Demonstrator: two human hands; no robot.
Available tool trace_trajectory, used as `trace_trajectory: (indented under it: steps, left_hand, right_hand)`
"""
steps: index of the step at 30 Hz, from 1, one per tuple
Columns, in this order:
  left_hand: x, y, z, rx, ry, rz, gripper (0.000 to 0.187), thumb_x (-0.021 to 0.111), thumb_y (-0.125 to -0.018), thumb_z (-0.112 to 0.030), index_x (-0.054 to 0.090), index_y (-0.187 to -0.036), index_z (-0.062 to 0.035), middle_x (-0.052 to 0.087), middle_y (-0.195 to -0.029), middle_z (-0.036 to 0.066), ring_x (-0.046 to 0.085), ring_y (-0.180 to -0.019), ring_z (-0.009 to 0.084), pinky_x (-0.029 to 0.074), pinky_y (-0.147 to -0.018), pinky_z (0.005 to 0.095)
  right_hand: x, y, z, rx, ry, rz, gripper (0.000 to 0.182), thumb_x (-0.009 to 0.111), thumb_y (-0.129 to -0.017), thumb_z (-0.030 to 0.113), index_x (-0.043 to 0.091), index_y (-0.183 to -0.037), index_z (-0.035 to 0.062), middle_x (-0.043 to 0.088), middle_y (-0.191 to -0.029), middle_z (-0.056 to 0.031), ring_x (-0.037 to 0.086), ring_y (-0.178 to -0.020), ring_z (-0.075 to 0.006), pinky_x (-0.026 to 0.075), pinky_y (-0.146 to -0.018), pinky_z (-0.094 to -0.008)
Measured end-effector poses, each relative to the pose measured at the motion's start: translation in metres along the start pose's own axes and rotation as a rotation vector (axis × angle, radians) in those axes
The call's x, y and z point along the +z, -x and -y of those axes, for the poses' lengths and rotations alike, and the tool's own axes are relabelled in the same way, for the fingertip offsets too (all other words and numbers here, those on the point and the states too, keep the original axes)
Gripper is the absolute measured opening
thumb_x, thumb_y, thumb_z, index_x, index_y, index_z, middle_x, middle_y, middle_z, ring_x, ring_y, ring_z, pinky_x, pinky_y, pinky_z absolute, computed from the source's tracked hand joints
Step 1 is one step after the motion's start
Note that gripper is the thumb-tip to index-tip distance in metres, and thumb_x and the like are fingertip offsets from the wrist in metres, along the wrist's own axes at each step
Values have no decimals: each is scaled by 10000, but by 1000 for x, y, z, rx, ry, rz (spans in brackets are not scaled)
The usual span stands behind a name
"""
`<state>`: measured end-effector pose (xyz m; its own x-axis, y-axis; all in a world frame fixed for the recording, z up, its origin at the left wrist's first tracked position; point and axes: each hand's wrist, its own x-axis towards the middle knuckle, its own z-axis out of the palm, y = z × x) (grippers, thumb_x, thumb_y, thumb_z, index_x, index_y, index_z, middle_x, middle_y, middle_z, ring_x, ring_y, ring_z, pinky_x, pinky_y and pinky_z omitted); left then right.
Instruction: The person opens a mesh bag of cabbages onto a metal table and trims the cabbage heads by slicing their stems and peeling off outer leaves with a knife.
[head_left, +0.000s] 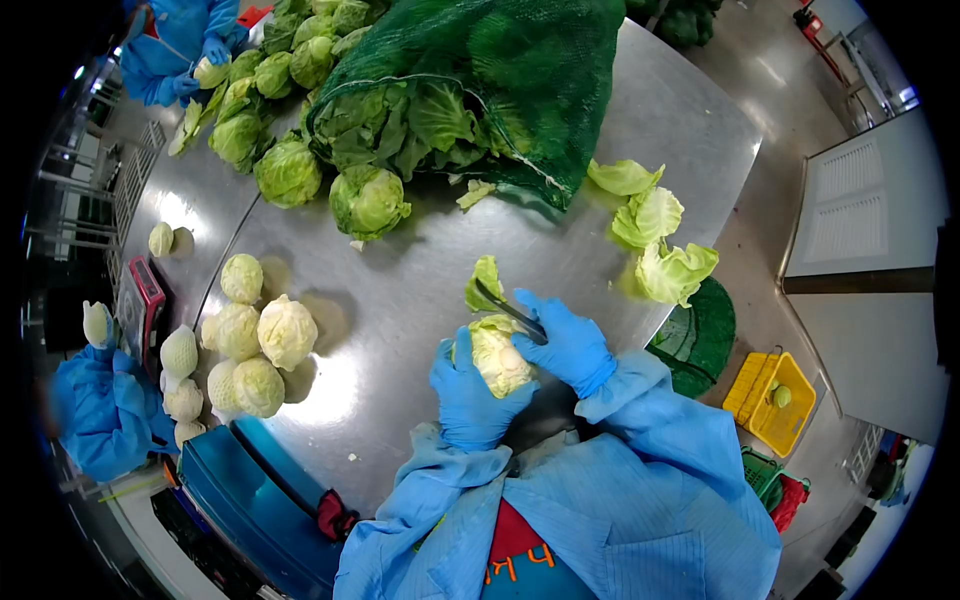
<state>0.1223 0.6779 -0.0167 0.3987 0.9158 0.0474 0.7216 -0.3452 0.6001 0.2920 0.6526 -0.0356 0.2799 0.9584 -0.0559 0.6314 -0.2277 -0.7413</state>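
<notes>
Steel table (420,290): I note my left hand (468,385) clamped on a cabbage (498,355) at 6 o'clock, right hand (565,345) gripping a knife (505,308) peeling a leaf; trimmed heads (255,340) at 9, untrimmed ones in the net bag (520,70) at 12, so roughly partway.

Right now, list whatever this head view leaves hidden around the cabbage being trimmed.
- Underside of the cabbage: covered by the left hand.
- Knife handle: inside the right hand.
- Heads deep in the green net sack: veiled by mesh.
- Yellow crate contents: too small.
</notes>
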Motion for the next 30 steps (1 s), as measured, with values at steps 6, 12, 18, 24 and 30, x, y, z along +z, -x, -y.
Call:
trace_trajectory:
  steps: [6, 12, 18, 24, 30]
  left_hand:
    - [6, 0, -9, -28, -45, 7, 985, 861, -497, -384, 431, -1276, 38, 504, -1106, 218, 531, -1011, 375, 457, -827, 461]
    - [-5, 9, 12, 84, 267, -47, 987, 891, -560, -287, 349, -1327, 13, 481, -1232, 178, 541, -1076, 302, 470, -909, 412]
    - [-2, 31, 38, -246, 827, -72, 1121, 907, -577, -298, 227, -1421, -13, 405, -1372, 166, 466, -1223, 280, 407, -1032, 408]
    - [3, 44, 64, -287, 1018, -106, 1140, 908, -585, -284, 207, -1444, -18, 394, -1384, 177, 455, -1244, 289, 405, -1038, 415]
    - [3, 49, 78, -216, 1019, -39, 1179, 927, -553, -287, 205, -1445, -15, 385, -1388, 181, 447, -1251, 295, 402, -1041, 418]
  right_hand:
    - [5, -30, 10, 101, 262, 249, 313, 589, -832, 328, 643, -1022, 84, 638, -914, -165, 636, -743, -358, 515, -714, -465]
    - [10, -32, -59, 376, -141, 190, 334, 606, -822, 352, 675, -890, 33, 654, -790, -187, 632, -720, -358, 497, -658, -447]
    - [-8, 16, -86, 772, -471, 39, 319, 635, -826, 330, 671, -860, 15, 638, -705, -163, 627, -687, -334, 486, -629, -408]
    - [-56, 32, -104, 258, 354, -376, 293, 688, -827, 216, 648, -1095, 105, 632, -872, -79, 602, -730, -224, 495, -671, -321]
    - [-2, 23, -33, 138, -651, 78, 379, 708, -828, 178, 618, -1192, 124, 638, -910, -59, 586, -801, -146, 478, -741, -263]
